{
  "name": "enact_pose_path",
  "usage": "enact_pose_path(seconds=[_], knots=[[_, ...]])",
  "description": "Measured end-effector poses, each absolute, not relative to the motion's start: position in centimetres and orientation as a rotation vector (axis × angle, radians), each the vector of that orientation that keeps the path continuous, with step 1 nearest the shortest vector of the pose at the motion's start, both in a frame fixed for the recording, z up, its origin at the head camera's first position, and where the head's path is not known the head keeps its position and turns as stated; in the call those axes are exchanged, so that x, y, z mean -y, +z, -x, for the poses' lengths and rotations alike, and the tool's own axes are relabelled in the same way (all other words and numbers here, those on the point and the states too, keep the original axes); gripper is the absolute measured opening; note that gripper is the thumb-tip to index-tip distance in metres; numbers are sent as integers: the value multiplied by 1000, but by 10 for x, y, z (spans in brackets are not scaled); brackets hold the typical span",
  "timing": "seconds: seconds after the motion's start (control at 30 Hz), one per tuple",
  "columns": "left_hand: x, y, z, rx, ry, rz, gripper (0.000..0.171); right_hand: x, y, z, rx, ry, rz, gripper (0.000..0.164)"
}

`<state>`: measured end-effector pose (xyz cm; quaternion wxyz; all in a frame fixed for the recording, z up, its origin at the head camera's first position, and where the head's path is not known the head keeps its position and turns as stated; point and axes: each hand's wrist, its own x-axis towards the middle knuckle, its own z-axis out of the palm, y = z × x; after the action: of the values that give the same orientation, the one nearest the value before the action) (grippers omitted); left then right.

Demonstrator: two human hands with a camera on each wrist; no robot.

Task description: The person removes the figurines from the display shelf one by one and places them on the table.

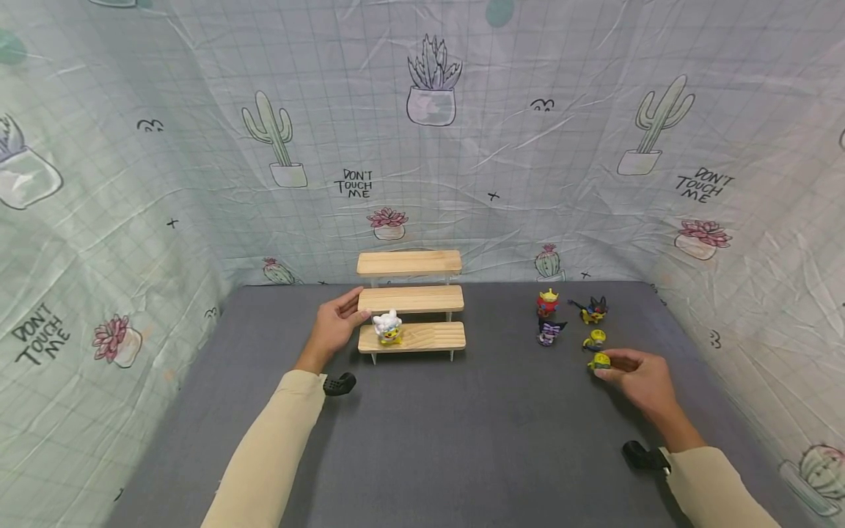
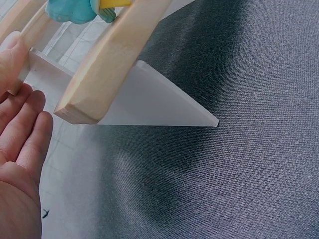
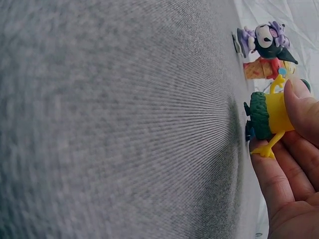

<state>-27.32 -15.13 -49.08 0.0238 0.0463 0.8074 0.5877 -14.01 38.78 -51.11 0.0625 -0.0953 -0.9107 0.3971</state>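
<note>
A three-tier wooden display stand [image 1: 422, 299] sits toward the back of the dark cloth. My left hand [image 1: 333, 328] holds the left end of its middle tier, thumb to the front and fingers behind. On the lowest tier, near its left end, stands a white-topped, yellow toy figurine [image 1: 387, 328]. Over on the right, my right hand [image 1: 645, 380] pinches a yellow toy figurine with a green skirt [image 3: 276, 112] between thumb and fingers. Whether its feet touch the cloth is hard to tell.
Beyond the right hand stand several more figurines: another yellow one [image 1: 595, 339], a black-and-yellow one [image 1: 594, 311], a purple-and-black one [image 1: 548, 332] and a red one [image 1: 547, 302]. Printed fabric [image 1: 491, 158] hangs behind and at the sides of the dark cloth [image 1: 475, 433].
</note>
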Motion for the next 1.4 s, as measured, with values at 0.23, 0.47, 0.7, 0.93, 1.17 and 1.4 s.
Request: enact_pose_path(seconds=[0.23,0.47,0.7,0.93,1.17,1.4], knots=[[151,-492,273,-2504,1815,-129,63,-390,-512,142,2749,1197,275,40],[152,-492,273,-2503,1812,-133,63,-392,-512,141,2764,1177,277,43],[152,-492,273,-2493,1822,-142,62,-393,-513,141,2769,1191,279,44],[152,-492,274,-2494,1818,-137,63,-395,-518,143,2753,1199,245,41],[151,-492,274,-2470,1843,-128,62,-394,-517,142,2768,1216,234,39],[152,-492,274,-2480,1827,-120,63,-395,-519,142,2759,1257,188,41]])
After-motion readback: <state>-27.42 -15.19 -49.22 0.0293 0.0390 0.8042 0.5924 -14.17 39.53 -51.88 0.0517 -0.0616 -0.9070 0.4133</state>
